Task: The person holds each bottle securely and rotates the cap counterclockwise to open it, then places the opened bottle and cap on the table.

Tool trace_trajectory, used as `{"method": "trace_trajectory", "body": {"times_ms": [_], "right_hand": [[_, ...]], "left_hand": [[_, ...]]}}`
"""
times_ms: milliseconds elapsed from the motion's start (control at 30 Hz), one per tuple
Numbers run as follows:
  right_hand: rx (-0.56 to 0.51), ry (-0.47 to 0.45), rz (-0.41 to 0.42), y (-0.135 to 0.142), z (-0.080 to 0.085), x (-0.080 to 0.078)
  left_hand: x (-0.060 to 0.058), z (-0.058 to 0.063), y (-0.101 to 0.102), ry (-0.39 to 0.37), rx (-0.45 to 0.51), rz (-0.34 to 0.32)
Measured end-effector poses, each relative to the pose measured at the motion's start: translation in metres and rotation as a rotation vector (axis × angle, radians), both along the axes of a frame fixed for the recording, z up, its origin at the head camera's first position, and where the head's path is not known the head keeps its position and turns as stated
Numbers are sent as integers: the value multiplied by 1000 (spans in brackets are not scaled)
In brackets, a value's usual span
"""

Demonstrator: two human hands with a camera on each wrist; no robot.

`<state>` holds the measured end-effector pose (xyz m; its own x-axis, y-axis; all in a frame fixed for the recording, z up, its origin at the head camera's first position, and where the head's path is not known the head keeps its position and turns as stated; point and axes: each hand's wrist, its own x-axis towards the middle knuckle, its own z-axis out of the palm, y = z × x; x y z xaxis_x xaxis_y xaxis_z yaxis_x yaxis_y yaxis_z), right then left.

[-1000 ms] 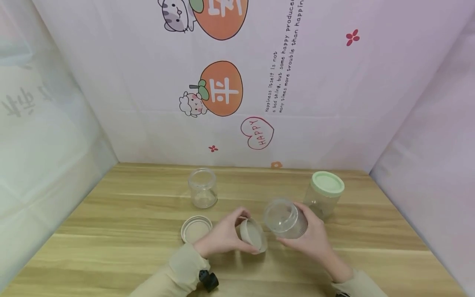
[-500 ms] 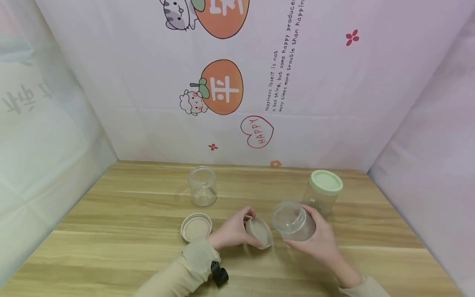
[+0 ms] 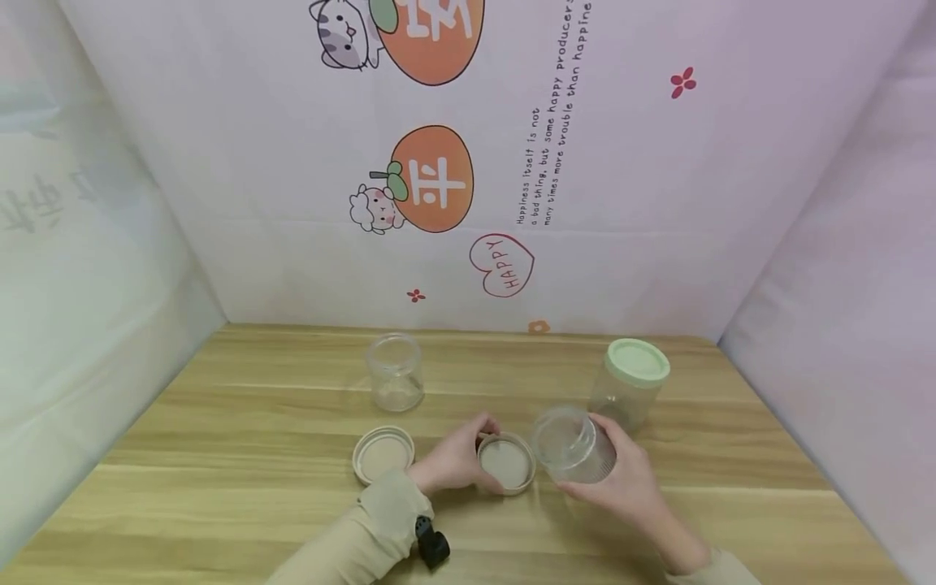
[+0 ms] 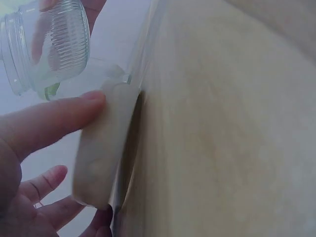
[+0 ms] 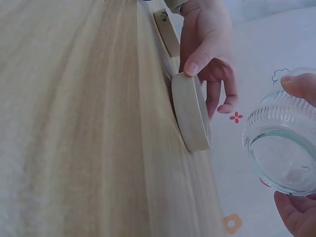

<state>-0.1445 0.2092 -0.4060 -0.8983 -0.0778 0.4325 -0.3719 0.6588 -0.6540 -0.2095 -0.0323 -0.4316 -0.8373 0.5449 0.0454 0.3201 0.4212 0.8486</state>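
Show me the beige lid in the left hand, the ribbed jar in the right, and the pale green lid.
Held beige lid (image 3: 506, 465): head view, middle of its inner face.
Ribbed jar (image 5: 280, 156): right wrist view, its round base.
Pale green lid (image 3: 638, 362): head view, middle of its top.

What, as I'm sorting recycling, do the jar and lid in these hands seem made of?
Jar: probably clear, glossy glass, possibly plastic; see-through and ribbed, with bright highlights.
Lid: likely matt beige plastic, possibly painted metal; it looks smooth and opaque.
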Motion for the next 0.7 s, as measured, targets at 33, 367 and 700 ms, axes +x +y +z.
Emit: {"method": "trace_trajectory", "body": {"times_ms": [33,367,700], "right_hand": [[2,-7,0,0,0,0],[-19,-82,-6,-4,-1,-3],[-70,-151,-7,-3,-4,-12]], "left_hand": [[0,-1,0,2,-6,-1],[0,0,-2,-26,-27,-20],[-6,8,-13,-150,48,-6]]}}
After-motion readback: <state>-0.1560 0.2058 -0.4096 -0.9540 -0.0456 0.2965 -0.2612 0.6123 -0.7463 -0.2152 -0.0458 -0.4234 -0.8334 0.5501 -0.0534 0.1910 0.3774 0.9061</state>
